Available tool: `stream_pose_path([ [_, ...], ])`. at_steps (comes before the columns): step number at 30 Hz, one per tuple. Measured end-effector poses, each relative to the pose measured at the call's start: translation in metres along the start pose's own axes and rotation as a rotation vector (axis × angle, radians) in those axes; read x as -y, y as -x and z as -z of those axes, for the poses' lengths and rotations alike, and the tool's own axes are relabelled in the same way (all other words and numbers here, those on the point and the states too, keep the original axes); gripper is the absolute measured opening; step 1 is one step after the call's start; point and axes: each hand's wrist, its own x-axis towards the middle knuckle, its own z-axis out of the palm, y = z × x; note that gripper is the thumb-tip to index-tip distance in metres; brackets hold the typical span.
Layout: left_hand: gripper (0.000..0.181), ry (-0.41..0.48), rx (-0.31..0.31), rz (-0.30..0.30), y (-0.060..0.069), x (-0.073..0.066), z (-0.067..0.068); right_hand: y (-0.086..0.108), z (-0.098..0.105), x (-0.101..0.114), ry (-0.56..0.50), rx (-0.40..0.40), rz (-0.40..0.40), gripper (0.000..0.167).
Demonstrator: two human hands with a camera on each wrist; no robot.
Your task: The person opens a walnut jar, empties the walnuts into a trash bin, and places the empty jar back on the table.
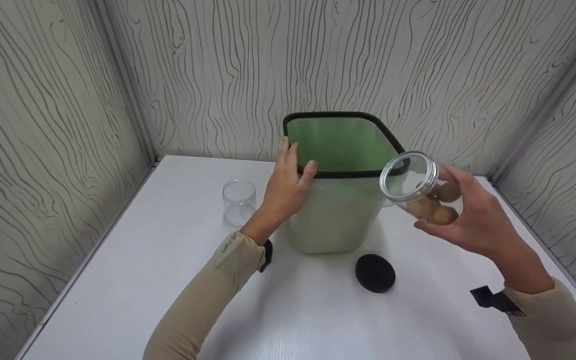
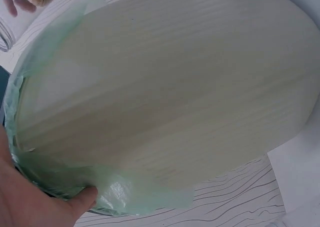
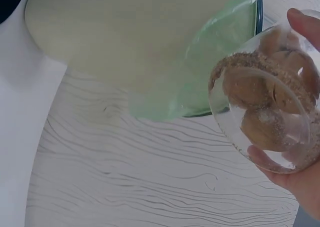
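A pale trash bin with a green bag liner and a dark rim stands on the table. My left hand grips its near left rim, the thumb pressing on the green bag in the left wrist view. My right hand holds a clear jar by its side, right of the bin. The jar has no lid on and tilts with its mouth toward the bin. Several brown, walnut-like pieces and brown crumbs lie inside, near the jar's bottom.
On the white table, a second clear jar stands left of the bin, beyond my left forearm. A round black lid lies in front of the bin. Wood-patterned walls enclose the back and sides.
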Motion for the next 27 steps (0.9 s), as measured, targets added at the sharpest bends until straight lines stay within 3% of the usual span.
stream_pose_path([
  [6,0.069,-0.002,0.012,0.011,0.001,-0.001,0.0,-0.01,0.005,-0.006,0.078,-0.026,-0.083,0.106],
  [13,0.069,-0.004,0.009,0.005,0.0,-0.001,0.001,-0.024,0.008,-0.017,0.147,-0.07,-0.064,0.098],
  [27,0.069,-0.012,0.007,0.016,0.001,-0.001,0.001,-0.05,0.011,-0.031,0.293,-0.037,-0.053,0.095],
])
